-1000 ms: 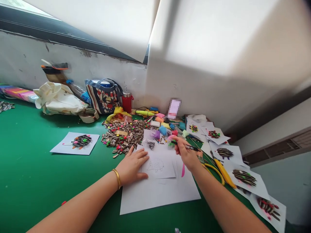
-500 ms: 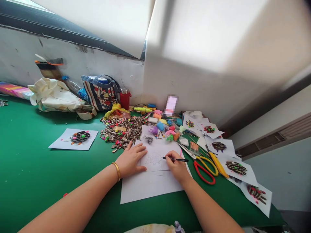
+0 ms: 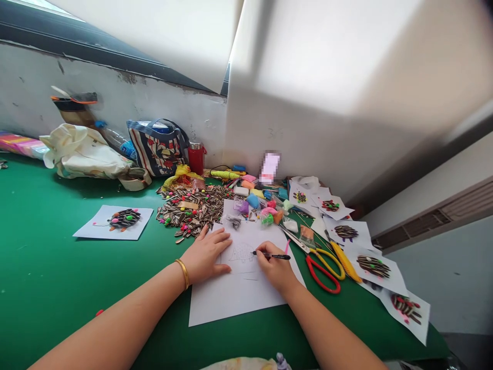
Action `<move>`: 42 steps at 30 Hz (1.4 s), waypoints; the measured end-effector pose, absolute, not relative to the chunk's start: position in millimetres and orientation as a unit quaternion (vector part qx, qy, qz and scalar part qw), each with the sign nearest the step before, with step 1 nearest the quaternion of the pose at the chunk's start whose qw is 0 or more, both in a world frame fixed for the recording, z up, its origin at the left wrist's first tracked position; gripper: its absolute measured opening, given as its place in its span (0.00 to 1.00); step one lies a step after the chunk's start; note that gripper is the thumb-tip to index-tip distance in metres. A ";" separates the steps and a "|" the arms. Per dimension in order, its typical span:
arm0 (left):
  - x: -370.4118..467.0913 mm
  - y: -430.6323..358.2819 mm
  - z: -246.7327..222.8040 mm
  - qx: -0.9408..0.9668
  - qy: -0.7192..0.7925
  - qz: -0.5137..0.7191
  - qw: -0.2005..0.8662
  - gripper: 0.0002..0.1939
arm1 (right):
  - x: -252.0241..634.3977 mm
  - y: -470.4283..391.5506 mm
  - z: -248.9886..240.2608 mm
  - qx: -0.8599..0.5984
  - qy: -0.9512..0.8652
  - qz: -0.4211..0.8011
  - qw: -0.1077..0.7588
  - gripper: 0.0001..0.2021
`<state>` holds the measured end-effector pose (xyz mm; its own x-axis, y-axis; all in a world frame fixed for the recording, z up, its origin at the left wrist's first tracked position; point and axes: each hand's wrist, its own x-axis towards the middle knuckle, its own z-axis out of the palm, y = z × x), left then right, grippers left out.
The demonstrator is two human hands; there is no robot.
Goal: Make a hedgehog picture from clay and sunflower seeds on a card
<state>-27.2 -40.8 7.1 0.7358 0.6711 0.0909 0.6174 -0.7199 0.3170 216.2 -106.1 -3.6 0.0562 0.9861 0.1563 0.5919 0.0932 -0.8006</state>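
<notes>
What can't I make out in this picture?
All in the head view:
Upright pinkish screen: content blurred by pixelation.
Large white paper sheet: partly hidden by the bare left hand.
Slim black pen: partly hidden by the bare right hand.
Colourful plastic packets: cut off by the left edge.
Pale patterned object: cut off by the bottom edge.

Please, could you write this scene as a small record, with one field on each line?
Left hand: spread flat on white paper
Right hand: holding a black pen, tip at the drawing's right edge
Drawing: small four-legged animal outline
Beyond left hand: pile of striped seeds
Right of right hand: scissors, red and yellow handles
Surface: green table
</notes>
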 end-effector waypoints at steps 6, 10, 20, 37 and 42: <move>-27.5 -40.5 4.6 0.925 0.344 0.107 0.123 0.36 | 217.9 -106.0 -4.0 -0.614 -0.627 0.268 0.397 0.06; -27.2 -40.7 6.0 0.926 0.343 0.101 0.123 0.35 | 218.6 -105.8 -2.7 -0.623 -0.616 0.272 0.398 0.07; -26.9 -40.9 6.2 0.926 0.344 0.100 0.123 0.36 | 216.8 -105.1 -1.8 -0.629 -0.631 0.261 0.372 0.07; -26.9 -40.1 5.7 0.926 0.342 0.103 0.119 0.35 | 219.4 -104.1 -3.6 -0.626 -0.616 0.273 0.392 0.06; -27.0 -39.6 4.4 0.927 0.341 0.104 0.119 0.36 | 218.9 -105.5 -3.9 -0.630 -0.618 0.265 0.389 0.06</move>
